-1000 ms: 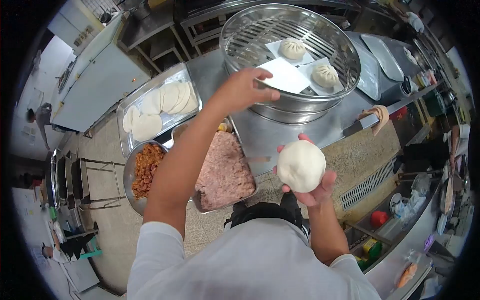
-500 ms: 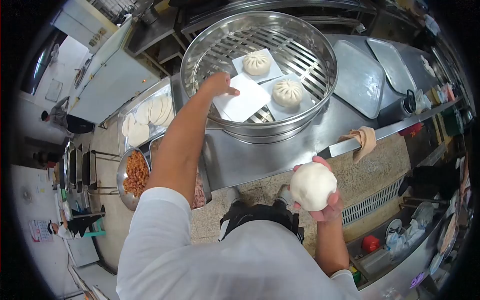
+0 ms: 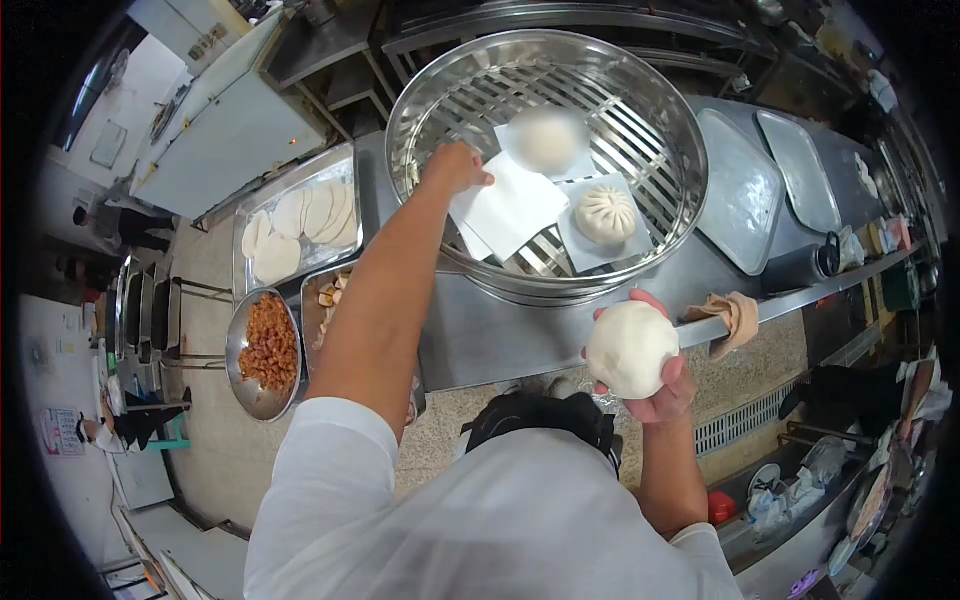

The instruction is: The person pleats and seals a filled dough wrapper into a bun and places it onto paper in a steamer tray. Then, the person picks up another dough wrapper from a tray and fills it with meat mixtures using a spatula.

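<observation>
My left hand (image 3: pixel 458 170) reaches into the round metal steamer (image 3: pixel 400 100), its fingers closed on the edge of a white paper square (image 3: pixel 517 205). A second paper corner shows beneath that square. My right hand (image 3: pixel 668 392) cups a smooth, round dough bun (image 3: pixel 632 350) in front of the steamer's rim. Inside the steamer, a pleated bun (image 3: pixel 605 215) sits on its own paper (image 3: pixel 588 255) over the slatted base. Behind it another bun (image 3: pixel 548 140), blurred here, rests on paper too.
Flat dough rounds (image 3: pixel 322 212) lie on a tray (image 3: pixel 245 205) to the left. Nearer are a bowl of reddish-brown filling (image 3: pixel 272 345) and a metal pan partly under my left arm. Two metal trays (image 3: pixel 738 190) (image 3: pixel 800 170), a dark bottle (image 3: pixel 803 262) and a cloth (image 3: pixel 735 318) are at right.
My left hand has closed on the paper's edge, and the square has shifted, baring another corner below. The view has moved slightly. My right hand still holds the bun.
</observation>
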Action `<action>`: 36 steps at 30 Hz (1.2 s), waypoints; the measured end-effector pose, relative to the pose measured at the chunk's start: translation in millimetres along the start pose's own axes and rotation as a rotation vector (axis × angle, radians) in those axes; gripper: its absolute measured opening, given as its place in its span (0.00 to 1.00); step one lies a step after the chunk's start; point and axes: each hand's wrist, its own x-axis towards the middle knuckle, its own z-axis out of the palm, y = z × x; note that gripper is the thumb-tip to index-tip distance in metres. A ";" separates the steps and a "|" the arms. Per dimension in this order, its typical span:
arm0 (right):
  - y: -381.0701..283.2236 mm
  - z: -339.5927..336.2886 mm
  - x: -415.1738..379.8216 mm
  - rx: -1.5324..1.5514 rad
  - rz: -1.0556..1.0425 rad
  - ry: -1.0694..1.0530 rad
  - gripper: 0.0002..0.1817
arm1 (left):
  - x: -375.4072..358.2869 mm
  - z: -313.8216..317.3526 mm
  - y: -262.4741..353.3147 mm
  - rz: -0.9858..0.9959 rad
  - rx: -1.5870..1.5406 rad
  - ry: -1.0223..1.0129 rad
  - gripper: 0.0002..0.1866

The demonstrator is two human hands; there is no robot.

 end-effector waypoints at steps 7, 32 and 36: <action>-16.5 -4.7 19.5 -0.033 0.001 -0.042 0.56 | 8.0 2.4 -11.1 0.020 -0.009 0.023 0.18; -151.3 -69.6 101.1 -0.088 0.156 -0.255 0.58 | -55.4 -36.2 44.5 -0.196 -0.111 0.174 0.17; -165.4 -69.4 105.2 -0.117 0.002 -0.228 0.61 | -54.0 -74.1 72.8 -0.180 -0.325 0.203 0.12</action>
